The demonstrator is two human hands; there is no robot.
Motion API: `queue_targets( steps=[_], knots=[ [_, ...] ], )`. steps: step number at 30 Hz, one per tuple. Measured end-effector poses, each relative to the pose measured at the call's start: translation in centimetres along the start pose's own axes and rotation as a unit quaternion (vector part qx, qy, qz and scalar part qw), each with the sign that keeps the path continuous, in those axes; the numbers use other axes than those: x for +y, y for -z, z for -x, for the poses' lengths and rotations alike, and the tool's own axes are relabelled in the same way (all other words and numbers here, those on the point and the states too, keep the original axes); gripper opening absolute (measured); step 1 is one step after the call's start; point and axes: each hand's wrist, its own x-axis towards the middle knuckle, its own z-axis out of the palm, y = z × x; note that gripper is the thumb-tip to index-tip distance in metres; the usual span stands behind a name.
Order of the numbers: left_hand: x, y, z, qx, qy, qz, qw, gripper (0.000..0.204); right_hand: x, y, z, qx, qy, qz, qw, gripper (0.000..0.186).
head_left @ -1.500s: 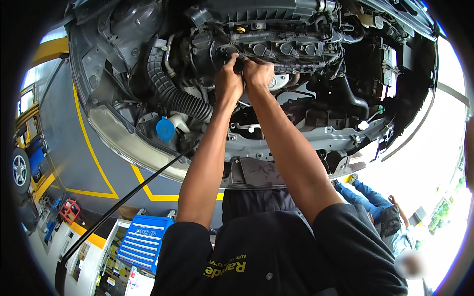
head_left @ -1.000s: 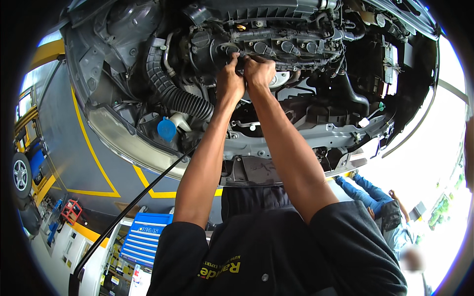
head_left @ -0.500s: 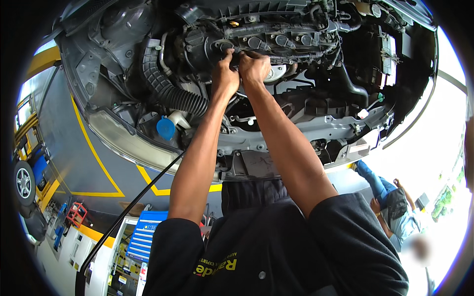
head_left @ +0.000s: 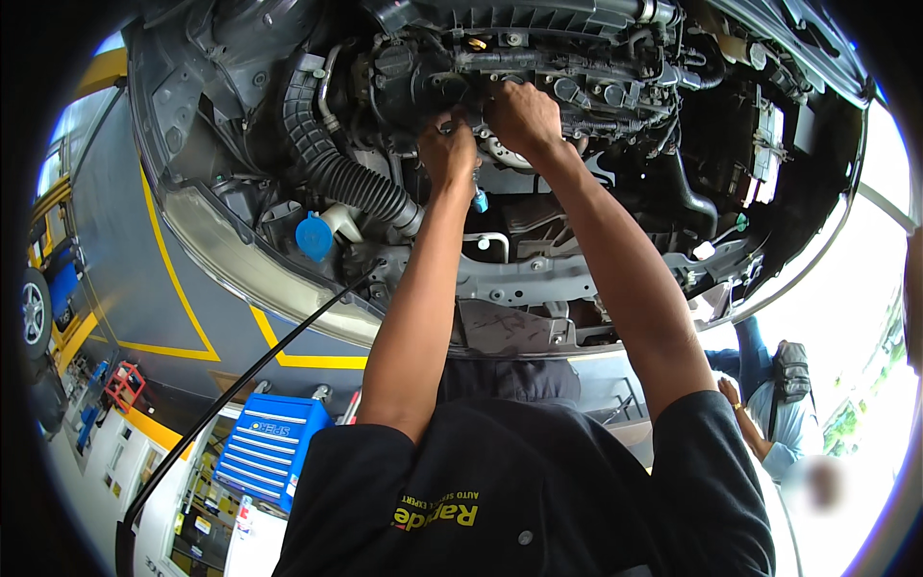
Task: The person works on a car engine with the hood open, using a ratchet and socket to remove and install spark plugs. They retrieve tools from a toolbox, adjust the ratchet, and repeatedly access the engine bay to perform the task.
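My left hand (head_left: pixel 448 152) is closed on a small tool with a teal end (head_left: pixel 480 198), just below a round black part (head_left: pixel 444 90) on the engine (head_left: pixel 601 62). My right hand (head_left: pixel 525 120) is up and to the right of it, fingers curled at the row of black plugs or coils (head_left: pixel 567 90) along the engine top; what they grip is hidden. A ribbed intake hose (head_left: pixel 365 192) curves to the left of my hands.
A battery (head_left: pixel 765 149), blue reservoir cap (head_left: pixel 313 236) and black prop rod (head_left: pixel 240 385) are around me. A blue tool chest (head_left: pixel 269 447) stands below left, near a wheel (head_left: pixel 37 313). Another person (head_left: pixel 784 423) is at the lower right.
My right hand has moved up and right, away from my left, which has shifted slightly down; the teal-ended tool now shows. The view has shifted, and the other person has moved.
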Motion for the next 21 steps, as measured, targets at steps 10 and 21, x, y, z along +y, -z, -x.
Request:
queue_targets(
  steps=[10,21],
  knots=[
    [-2.9,-3.5,-3.6,0.149,-0.092,0.044,0.984,0.033,-0.5,0.5,-1.5,-0.075,-0.053,-0.021,0.996,0.033],
    [0.2,-3.0,-2.6,0.211,-0.091,-0.212,0.950,0.048,-0.3,-0.2,-0.9,-0.035,-0.063,-0.101,0.992,0.040]
  ],
)
